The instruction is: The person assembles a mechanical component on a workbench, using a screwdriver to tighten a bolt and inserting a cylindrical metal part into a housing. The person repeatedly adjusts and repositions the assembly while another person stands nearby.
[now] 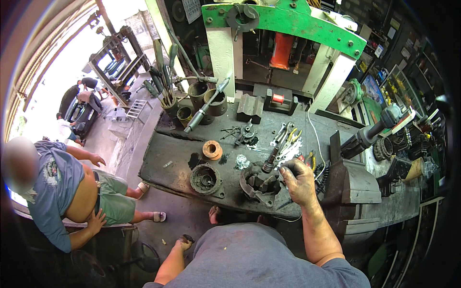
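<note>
My right hand [298, 181] is raised over the front of a dark, greasy steel workbench [163, 161], its fingers closed on a small bright metal tool at about bench height. Just left of it lies a dark cast housing with inner lugs [259, 185], and a black-handled tool [270, 162] leans beside that. A second round housing [206, 179] sits further left. My left hand [182, 242] hangs low beside my body, below the bench edge, its fingers curled; nothing shows in it.
Loose wrenches [288, 141] and pliers lie behind my right hand. An orange ring [212, 149], metal cups with rods [199, 96], a green and white press frame [293, 24] and a bench vise [357, 180] surround the work. A seated person [72, 192] is at left.
</note>
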`<action>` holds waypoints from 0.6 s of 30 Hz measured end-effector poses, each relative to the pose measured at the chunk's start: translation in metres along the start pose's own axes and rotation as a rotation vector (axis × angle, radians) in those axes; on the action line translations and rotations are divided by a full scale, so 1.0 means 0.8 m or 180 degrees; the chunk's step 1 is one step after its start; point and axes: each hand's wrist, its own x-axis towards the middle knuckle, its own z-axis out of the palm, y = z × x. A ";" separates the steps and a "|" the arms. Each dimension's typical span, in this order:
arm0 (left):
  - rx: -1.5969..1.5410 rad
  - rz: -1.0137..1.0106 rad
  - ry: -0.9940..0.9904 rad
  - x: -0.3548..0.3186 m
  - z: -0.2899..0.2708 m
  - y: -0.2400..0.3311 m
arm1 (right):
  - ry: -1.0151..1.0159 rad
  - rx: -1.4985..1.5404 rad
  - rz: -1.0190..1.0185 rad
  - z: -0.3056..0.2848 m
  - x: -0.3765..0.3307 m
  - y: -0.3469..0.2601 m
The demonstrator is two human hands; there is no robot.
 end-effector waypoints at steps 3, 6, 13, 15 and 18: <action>-0.0164 0.0314 0.0059 -0.010 -0.005 0.008 | 0.0000 -0.0129 -0.0137 0.000 -0.001 -0.004; -0.0088 0.0217 -0.0087 -0.012 -0.014 0.015 | -0.0021 -0.0156 -0.0260 0.003 0.000 -0.004; -0.0283 -0.0009 0.0301 0.008 -0.006 0.031 | -0.0004 0.0014 -0.0096 0.005 -0.003 -0.001; -0.0312 0.0070 0.0378 0.010 -0.002 0.029 | 0.0056 -0.0017 -0.0059 0.006 -0.003 -0.001; -0.0136 0.0186 0.0118 0.007 0.001 0.020 | 0.0072 -0.0060 -0.0076 0.007 -0.003 -0.001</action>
